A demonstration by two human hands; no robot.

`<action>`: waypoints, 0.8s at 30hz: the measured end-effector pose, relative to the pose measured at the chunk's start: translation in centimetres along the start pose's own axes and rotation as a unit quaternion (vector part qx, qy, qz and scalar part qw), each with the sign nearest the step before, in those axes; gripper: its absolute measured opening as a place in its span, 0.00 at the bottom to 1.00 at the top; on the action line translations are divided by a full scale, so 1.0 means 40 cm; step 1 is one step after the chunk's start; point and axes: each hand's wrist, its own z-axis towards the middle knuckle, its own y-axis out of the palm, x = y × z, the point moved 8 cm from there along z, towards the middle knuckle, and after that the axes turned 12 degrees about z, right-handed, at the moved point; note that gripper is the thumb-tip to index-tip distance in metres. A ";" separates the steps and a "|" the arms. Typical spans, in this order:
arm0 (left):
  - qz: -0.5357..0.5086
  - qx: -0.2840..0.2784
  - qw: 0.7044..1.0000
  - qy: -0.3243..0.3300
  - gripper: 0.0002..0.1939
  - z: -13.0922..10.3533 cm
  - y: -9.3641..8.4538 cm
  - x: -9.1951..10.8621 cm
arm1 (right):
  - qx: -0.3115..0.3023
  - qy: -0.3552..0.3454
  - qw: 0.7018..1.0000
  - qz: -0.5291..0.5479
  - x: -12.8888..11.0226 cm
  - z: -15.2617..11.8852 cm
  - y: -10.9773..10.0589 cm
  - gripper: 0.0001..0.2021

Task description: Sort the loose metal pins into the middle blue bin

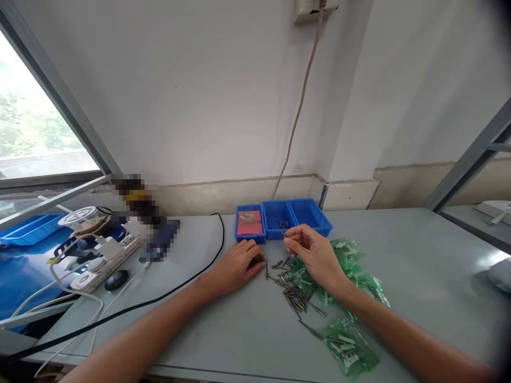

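My right hand [319,258] pinches a small slim metal pin [283,234] between thumb and fingertips, just in front of the blue bins. Curled on the table to the left, my left hand [235,266] is closed around several similar metal pins [257,260], partly hidden by its fingers. Between and below the hands lies a loose pile of metal pins [295,300], some brass-coloured at one end. A few more pins [283,224] lie in the middle blue bin [273,234]. Green plastic bags [371,284] spread under and beside my right forearm.
A left blue bin [251,239] holds a pink sheet with a small clear bag. The right blue bin [325,232] adjoins the middle one. Nearer me lies a green bag [351,351] with pale pieces. A black cable [171,292], power strip [104,266] and metal frames flank the table.
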 end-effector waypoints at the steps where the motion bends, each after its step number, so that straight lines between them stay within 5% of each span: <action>1: -0.001 0.001 1.000 0.001 0.05 0.000 -0.001 0.001 | 0.003 0.003 1.000 0.004 -0.001 0.000 0.000 0.12; 13: -0.002 -0.005 1.000 0.000 0.05 0.001 -0.002 0.001 | 0.033 0.043 0.997 0.056 0.006 0.000 -0.007 0.24; 24: -0.001 -0.007 1.000 0.001 0.04 0.001 -0.005 0.003 | 0.020 0.093 0.983 0.154 0.019 -0.006 0.007 0.22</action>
